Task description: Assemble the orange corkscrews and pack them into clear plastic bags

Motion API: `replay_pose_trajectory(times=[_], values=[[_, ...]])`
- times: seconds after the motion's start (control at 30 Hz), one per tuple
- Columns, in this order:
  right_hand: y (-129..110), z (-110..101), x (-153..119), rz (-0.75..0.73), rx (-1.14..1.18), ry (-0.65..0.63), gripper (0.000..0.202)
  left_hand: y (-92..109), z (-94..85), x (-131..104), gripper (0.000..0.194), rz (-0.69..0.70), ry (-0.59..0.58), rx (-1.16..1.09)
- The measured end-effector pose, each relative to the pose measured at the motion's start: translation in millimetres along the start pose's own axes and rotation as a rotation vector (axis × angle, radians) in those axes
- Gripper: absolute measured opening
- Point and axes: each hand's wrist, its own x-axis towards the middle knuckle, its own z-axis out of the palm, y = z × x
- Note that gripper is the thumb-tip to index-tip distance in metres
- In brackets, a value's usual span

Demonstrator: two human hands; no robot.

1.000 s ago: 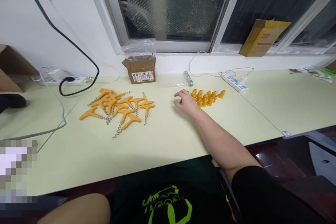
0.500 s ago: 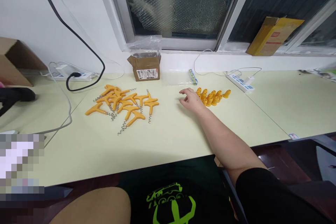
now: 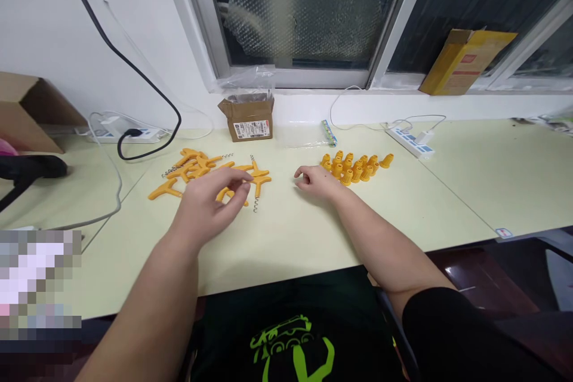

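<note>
Yellow T-handled corkscrews (image 3: pixel 165 188) are lying in an overlapping pile on the pale worktop (image 3: pixel 277 245), partly under the left hand. The left hand (image 3: pixel 208 203) is hovering over the pile, palm down, its thumb and index finger curving with an open gap between them; contact with a handle cannot be told. The right hand (image 3: pixel 316 182) is bending its fingers loosely, thumb slightly apart from the index finger, gripping nothing visible, just beside the ribbed yellow plastic sleeves (image 3: pixel 357 174). These are standing mostly upright in a close cluster, one tilting at the far right end. Behind, an open cardboard box (image 3: pixel 251 122) with a white label is sitting near the wall; a clear plastic bag (image 3: pixel 299 134) is lying flat beside it. Power strips are flanking these items, one (image 3: pixel 410 142) at right, another (image 3: pixel 150 135) at left. A yellow carton (image 3: pixel 468 64) is leaning against the window.
</note>
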Motion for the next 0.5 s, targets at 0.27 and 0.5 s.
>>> replay_pose_trajectory(times=[0.27,0.5], values=[[-2,8,-2,-0.017,0.006,-0.165,0.021,-41,22.1,69,0.007,-0.108,-0.153,0.513],[4,11,1,-0.034,0.046,-0.139,0.02,-64,62.0,60,0.029,-0.136,-0.097,0.585]])
